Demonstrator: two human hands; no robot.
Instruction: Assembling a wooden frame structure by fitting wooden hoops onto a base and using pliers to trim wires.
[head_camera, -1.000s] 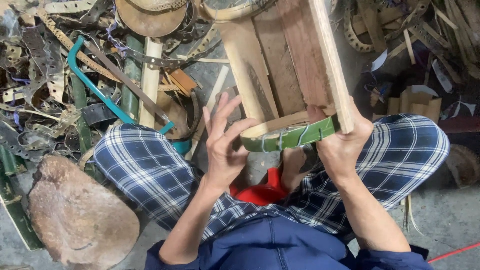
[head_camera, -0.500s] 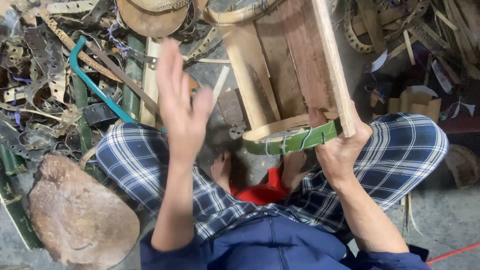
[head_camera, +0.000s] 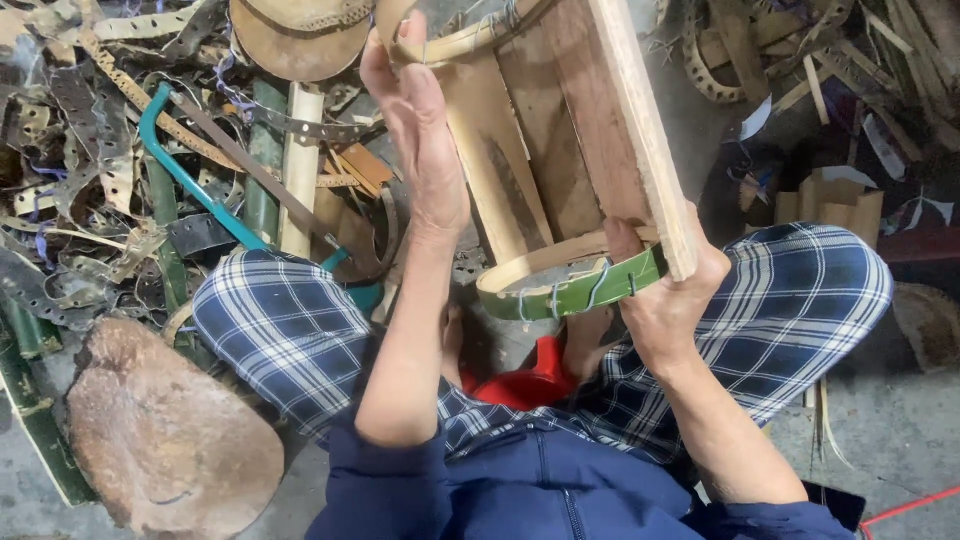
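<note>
The person is sitting with knees apart in checked trousers (head_camera: 290, 330), holding a wooden frame (head_camera: 580, 130) of flat slats between both hands; the left hand (head_camera: 420, 130) is reaching up to the far end, its fingers curling around a pale bent strip (head_camera: 470, 40) at the top of the frame; the right hand (head_camera: 665, 300) is gripping the near end, closing on the outer slat and pressing against a green bamboo ring (head_camera: 575, 295) that is wrapping the slats just above the knees; a red thing (head_camera: 530, 385) is showing below the ring, between the legs. On the floor to the left, a teal hacksaw (head_camera: 190, 185) is lying among perforated metal strips (head_camera: 100, 170); a brown stone (head_camera: 160, 435) is resting beside the left knee.
</note>
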